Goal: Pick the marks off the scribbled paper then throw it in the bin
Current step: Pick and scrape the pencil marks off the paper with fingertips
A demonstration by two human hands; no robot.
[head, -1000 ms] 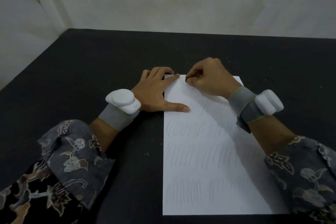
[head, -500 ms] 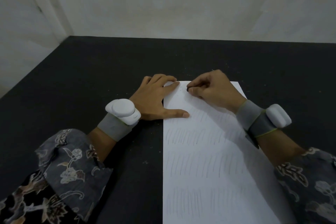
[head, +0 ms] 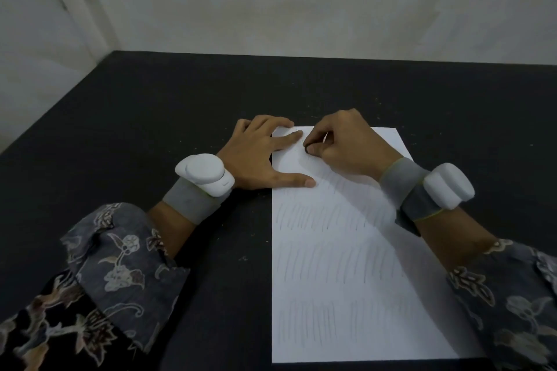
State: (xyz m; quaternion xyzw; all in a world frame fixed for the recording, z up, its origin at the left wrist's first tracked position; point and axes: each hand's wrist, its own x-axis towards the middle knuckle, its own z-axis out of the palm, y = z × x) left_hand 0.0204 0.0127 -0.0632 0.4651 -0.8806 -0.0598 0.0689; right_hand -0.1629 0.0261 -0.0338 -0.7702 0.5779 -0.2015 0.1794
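Note:
A white sheet of paper (head: 340,265) with rows of faint pencil strokes lies on the black table (head: 180,105). My left hand (head: 265,153) lies flat at the sheet's top left corner, with forefinger and thumb spread on the paper. My right hand (head: 343,141) is curled at the top of the sheet and pinches a small dark eraser (head: 307,149) whose tip touches the paper. The area under the eraser looks free of strokes. No bin is in view.
Small crumbs are scattered on the table around the top of the sheet. A pale wall (head: 301,3) rises behind the table's far edge. Each wrist wears a grey band with a white device.
My right hand with the eraser has shifted slightly down and left on the top of the sheet. The left hand has stayed pressed on the corner. The view has shifted a little.

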